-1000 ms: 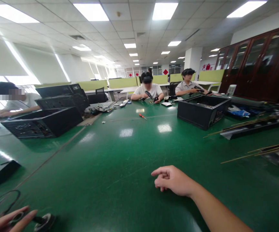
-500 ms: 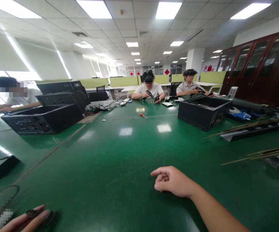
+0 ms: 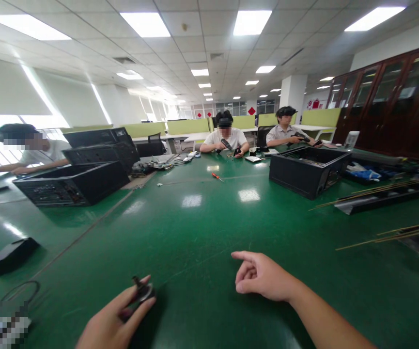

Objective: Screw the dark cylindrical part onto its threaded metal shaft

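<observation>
My left hand (image 3: 116, 315) is closed on a small round black part (image 3: 146, 292) with a pale, shiny ring and a short dark stub. Its exact kind is not clear, and my fingers cover some of it. To the right, my right hand (image 3: 262, 276) hovers over the green tabletop (image 3: 194, 242), index finger stretched out and the other fingers loosely curled. Nothing shows in its grasp. A wide gap separates the two hands.
Farther off lies an orange screwdriver (image 3: 216, 177). Open black computer cases stand at left (image 3: 74, 184) and right (image 3: 307, 169). Thin yellowish rods (image 3: 376, 236) jut in from the right. A black box-like piece (image 3: 11, 256) lies left. Co-workers sit around the table.
My left hand has come in from the lower left edge toward the middle, carrying the round black part. My right hand has barely shifted. The camera view has tilted slightly.
</observation>
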The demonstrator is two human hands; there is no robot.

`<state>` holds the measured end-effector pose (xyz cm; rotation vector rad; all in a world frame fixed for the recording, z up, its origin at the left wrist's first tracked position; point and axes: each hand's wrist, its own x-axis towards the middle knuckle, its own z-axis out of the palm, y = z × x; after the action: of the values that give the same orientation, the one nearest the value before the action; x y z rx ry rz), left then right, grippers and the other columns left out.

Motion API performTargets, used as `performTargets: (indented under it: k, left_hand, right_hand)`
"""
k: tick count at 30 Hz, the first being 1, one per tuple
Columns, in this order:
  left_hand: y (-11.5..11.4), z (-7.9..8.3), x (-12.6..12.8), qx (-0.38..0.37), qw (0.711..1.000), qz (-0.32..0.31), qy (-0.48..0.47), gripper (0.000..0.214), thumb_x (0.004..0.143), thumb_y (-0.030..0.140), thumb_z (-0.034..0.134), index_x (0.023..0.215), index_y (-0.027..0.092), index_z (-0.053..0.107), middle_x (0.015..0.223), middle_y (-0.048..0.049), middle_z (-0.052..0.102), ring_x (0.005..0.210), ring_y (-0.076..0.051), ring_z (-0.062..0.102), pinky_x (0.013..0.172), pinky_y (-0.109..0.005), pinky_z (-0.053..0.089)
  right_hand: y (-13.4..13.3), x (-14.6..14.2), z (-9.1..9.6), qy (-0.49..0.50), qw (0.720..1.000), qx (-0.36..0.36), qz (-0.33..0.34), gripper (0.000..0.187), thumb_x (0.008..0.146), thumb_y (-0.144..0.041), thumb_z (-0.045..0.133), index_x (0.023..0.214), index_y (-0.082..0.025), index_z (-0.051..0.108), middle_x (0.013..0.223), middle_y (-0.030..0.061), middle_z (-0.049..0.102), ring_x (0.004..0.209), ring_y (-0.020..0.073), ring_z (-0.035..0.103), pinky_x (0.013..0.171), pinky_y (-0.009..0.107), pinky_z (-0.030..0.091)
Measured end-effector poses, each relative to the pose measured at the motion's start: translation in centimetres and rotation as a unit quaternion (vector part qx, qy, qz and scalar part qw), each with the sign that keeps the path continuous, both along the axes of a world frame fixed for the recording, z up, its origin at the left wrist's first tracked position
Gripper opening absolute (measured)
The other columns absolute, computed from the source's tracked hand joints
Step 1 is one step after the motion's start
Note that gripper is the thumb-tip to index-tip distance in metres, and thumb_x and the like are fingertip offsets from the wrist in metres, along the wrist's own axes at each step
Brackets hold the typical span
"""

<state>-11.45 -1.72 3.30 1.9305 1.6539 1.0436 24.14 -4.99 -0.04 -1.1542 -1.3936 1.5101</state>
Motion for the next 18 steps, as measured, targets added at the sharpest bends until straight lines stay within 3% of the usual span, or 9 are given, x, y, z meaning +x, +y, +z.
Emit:
performTargets:
  k: [2,4,7,10,14,18]
  left_hand:
    - [0.4,-0.4,5.5,-0.065,0.992,-0.095,-0.06,0.049,0.076,0.047,0.073,0.118,0.023,0.068,0.107,-0.0063,0.076,0.095,-0.028,0.072,0.084,-0.036,0.059]
    - [0.6,-1.0,11.1,-0.097,0.972,-0.179,-0.114,0.054,0.077,0.035,0.072,0.128,0.021,0.06,0.108,-0.0076,0.074,0.101,-0.026,0.07,0.08,-0.033,0.058]
    - [1.1,-1.7,16.5,-0.111,0.954,-0.261,-0.102,0.043,0.072,0.021,0.074,0.114,0.018,0.066,0.098,-0.0063,0.074,0.086,-0.022,0.07,0.068,-0.029,0.054]
    - [1.4,-1.7,17.3,-0.076,0.941,-0.325,-0.055,0.029,0.075,0.02,0.074,0.104,0.02,0.071,0.095,-0.0051,0.072,0.079,-0.019,0.066,0.071,-0.029,0.05]
    - [1.7,-1.1,15.7,-0.015,0.923,-0.383,-0.045,0.031,0.081,0.025,0.071,0.111,0.024,0.072,0.099,-0.0064,0.069,0.091,-0.022,0.063,0.081,-0.033,0.048]
    - [2.0,-1.4,15.4,-0.036,0.931,-0.358,-0.056,0.032,0.078,0.023,0.073,0.111,0.023,0.073,0.095,-0.006,0.07,0.085,-0.021,0.064,0.077,-0.032,0.048]
  right_hand:
    - [0.1,0.1,-0.2,0.012,1.0,0.011,-0.008,0.09,0.066,-0.015,0.078,0.146,-0.017,0.038,0.092,0.0034,0.07,0.069,0.0118,0.061,0.063,0.024,0.046]
    - [0.2,0.4,-0.5,0.021,0.998,0.039,-0.035,0.087,0.066,-0.012,0.074,0.144,-0.02,0.037,0.096,0.0027,0.067,0.07,0.0116,0.061,0.064,0.024,0.047]
    - [0.3,0.8,-0.6,-0.006,0.992,0.095,-0.084,0.075,0.064,-0.005,0.066,0.133,-0.022,0.04,0.102,0.0028,0.061,0.078,0.0127,0.062,0.066,0.024,0.049]
    - [0.3,1.0,-0.5,-0.044,0.989,0.121,-0.075,0.065,0.064,-0.001,0.061,0.123,-0.022,0.044,0.103,0.0027,0.061,0.077,0.0123,0.062,0.065,0.023,0.048]
    - [0.1,1.0,-0.2,-0.076,0.986,0.14,-0.056,0.059,0.063,0.001,0.061,0.116,-0.022,0.048,0.097,0.0006,0.064,0.072,0.0115,0.06,0.063,0.022,0.047]
    - [0.0,0.6,0.2,-0.103,0.982,0.15,-0.054,0.04,0.065,-0.003,0.065,0.1,-0.02,0.059,0.087,-0.0013,0.064,0.069,0.0121,0.057,0.061,0.021,0.045]
